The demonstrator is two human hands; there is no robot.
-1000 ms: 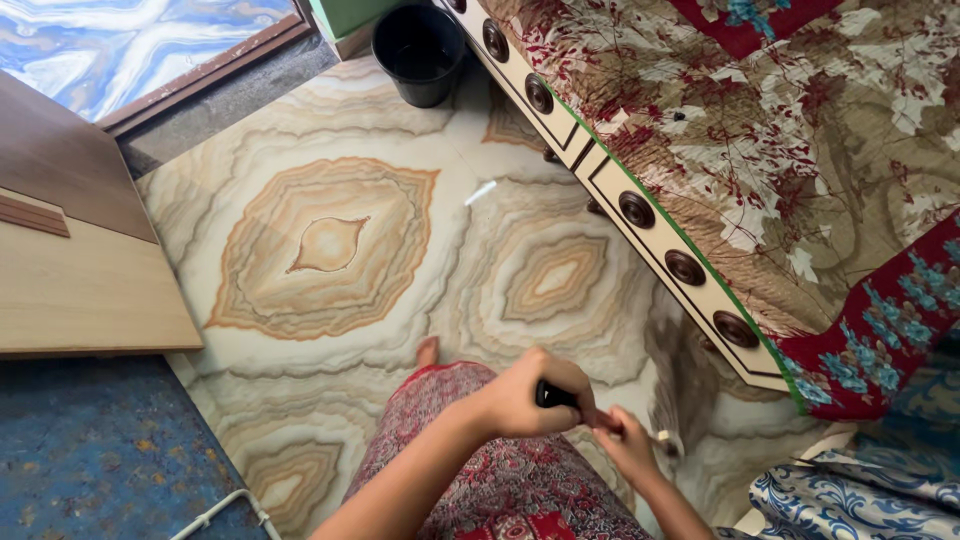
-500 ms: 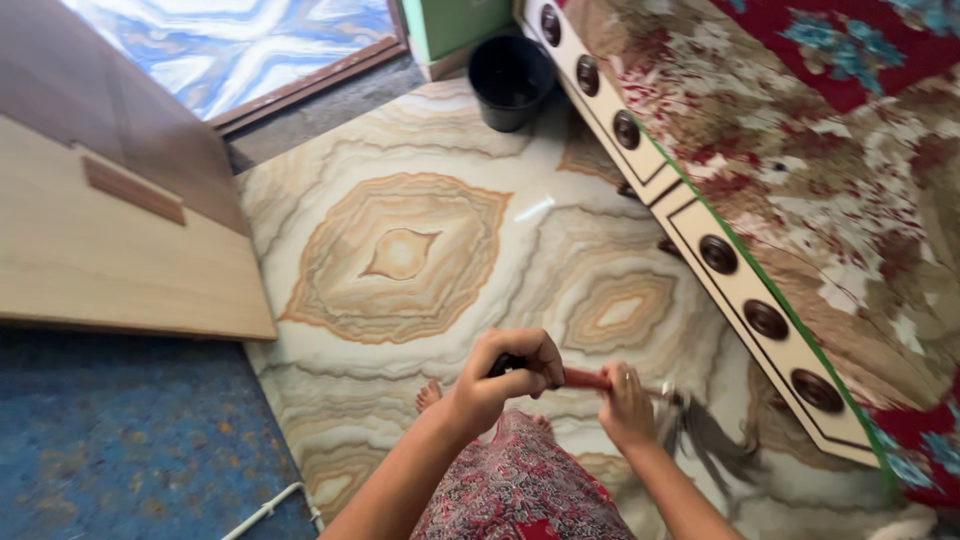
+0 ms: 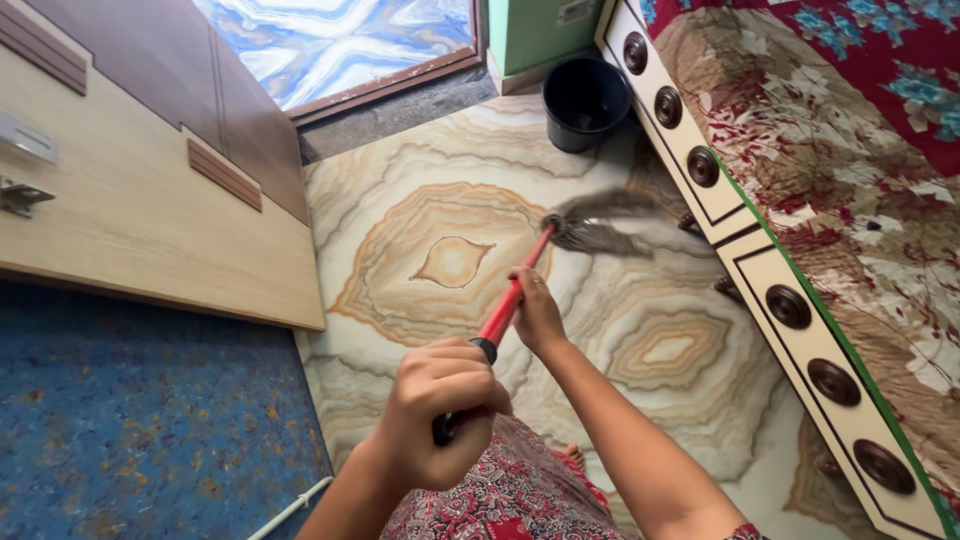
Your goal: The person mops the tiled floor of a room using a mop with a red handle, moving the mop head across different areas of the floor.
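Both hands grip a red-handled broom (image 3: 512,300): left hand (image 3: 438,412) fisted at its end, right hand (image 3: 537,312) midway. Its bristles (image 3: 600,225) blur just beside the bed frame (image 3: 760,260), with open marble floor (image 3: 440,240) leftward.

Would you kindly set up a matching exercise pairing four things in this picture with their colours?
Things:
1. broom handle
2. bucket
3. bed frame knobs
4. broom head

Colours:
a. black
b. grey
c. red
d. dark brown

Pairs: 1-c, 2-a, 3-d, 4-b. The left hand grips the handle's black end; the right hand holds it further down.
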